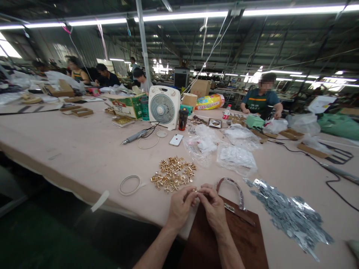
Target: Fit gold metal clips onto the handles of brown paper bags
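Note:
My left hand [181,204] and my right hand [213,206] meet fingertip to fingertip at the table's near edge, both pinched on a small gold metal fitting [196,191]. Just beyond them lies a heap of the same gold fittings [173,173]. Under my right hand rests a brown leather bag [238,239] with a handle [234,188] still wrapped in clear film. A pile of silvery foil scraps [288,215] spreads to the right of the bag.
A white tape ring [129,184] lies left of the fittings. Clear plastic bags [224,149], a white phone [176,139], a hand tool [134,137] with cable, and a white box fan [164,106] sit farther back. A person in green [262,99] works across the table; others sit far left.

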{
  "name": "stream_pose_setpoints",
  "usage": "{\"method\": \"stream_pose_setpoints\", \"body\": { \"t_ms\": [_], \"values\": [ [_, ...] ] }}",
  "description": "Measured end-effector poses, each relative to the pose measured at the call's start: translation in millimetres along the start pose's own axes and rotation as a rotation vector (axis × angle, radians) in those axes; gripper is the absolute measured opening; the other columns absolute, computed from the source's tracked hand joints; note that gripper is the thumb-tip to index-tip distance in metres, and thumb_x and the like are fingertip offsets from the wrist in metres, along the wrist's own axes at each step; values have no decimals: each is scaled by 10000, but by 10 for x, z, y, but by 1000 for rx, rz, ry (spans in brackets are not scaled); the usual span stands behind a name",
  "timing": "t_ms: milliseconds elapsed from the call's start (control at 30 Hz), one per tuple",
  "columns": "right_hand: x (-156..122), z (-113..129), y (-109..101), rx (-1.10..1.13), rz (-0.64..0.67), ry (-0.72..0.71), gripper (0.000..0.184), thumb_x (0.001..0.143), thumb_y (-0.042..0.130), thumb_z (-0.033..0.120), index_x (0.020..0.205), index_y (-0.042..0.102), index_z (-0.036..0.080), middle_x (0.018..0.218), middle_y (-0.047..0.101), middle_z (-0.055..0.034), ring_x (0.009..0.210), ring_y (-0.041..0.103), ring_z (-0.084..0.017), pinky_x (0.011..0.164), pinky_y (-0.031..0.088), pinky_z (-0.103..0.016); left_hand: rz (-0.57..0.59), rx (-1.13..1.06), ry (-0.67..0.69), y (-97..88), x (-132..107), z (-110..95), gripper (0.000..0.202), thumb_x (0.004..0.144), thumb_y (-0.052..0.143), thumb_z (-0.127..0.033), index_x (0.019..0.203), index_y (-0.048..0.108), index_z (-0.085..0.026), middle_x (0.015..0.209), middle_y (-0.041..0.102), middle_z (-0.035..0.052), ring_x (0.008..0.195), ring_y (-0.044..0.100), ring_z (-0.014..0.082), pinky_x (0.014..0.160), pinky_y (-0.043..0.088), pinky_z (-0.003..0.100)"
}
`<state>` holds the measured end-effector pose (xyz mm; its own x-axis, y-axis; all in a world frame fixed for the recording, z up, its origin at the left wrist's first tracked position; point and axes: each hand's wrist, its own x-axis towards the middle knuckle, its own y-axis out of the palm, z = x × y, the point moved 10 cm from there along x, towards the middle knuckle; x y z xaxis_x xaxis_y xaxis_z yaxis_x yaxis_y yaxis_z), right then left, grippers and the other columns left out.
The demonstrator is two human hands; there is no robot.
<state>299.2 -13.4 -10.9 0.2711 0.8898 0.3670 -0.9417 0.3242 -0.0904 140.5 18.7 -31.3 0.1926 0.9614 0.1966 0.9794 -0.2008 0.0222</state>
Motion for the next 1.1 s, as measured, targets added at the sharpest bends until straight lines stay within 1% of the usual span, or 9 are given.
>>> {"method": "stream_pose_setpoints", "body": {
  "t_ms": [133,267,367,433,533,600,800,933,1100],
  "values": [
    [-9,18,3,-16,23,-18,185,913,739,415,912,754,231,1143,653,-80,1130,615,-245,979,500,-337,44,-101,-74,49,19,70,385,947,657,-512,1105,744,-171,772,725,30,616,657,151,592,539,252],
    [-14,91,32,-27,47,-55,156,931,718,394,922,749,241,1133,651,-79,1112,616,-242,960,509,-333,60,-134,-105,51,32,43,434,910,684,-558,1073,747,-161,688,687,14,565,614,140,557,521,246],
    [-14,134,47,-11,46,-63,162,927,722,400,912,747,240,1112,665,-81,1101,624,-247,956,515,-336,64,-118,-93,43,40,3,448,921,661,-578,1067,751,-164,670,674,10,545,595,134,549,512,244],
    [-16,119,80,37,67,-25,189,929,721,421,924,751,234,1091,692,-80,1082,642,-251,966,519,-345,47,-84,-55,20,44,-40,432,949,628,-565,1068,755,-170,680,672,11,560,597,137,565,513,246],
    [-33,12,132,149,100,106,282,948,687,478,1063,761,231,1081,737,-80,1009,685,-255,925,556,-360,8,-12,17,-20,35,-107,387,985,603,-515,1114,762,-186,717,683,17,617,620,150,624,526,256],
    [-42,-45,132,175,95,165,318,944,693,491,1103,767,226,1074,753,-81,976,697,-257,880,574,-352,5,11,56,-21,17,-145,353,994,608,-481,1140,763,-200,762,701,22,636,629,152,648,531,259],
    [-27,-46,84,130,74,142,248,908,743,457,932,788,214,932,750,-55,899,682,-237,830,550,-308,21,81,168,-2,-50,-269,294,1012,606,-426,1137,770,-217,826,734,37,647,651,154,676,545,266],
    [-41,-6,72,85,64,111,279,938,696,480,926,761,209,868,726,-42,882,668,-228,803,530,-290,31,189,256,18,-92,-338,261,1026,596,-377,1167,765,-236,834,736,38,688,668,157,702,550,259],
    [-64,74,58,72,53,63,271,968,661,460,906,716,201,869,693,-29,848,634,-200,802,505,-272,16,247,440,49,-173,-491,246,1040,577,-291,1207,741,-217,862,741,45,730,682,149,713,562,249]
  ]
}}
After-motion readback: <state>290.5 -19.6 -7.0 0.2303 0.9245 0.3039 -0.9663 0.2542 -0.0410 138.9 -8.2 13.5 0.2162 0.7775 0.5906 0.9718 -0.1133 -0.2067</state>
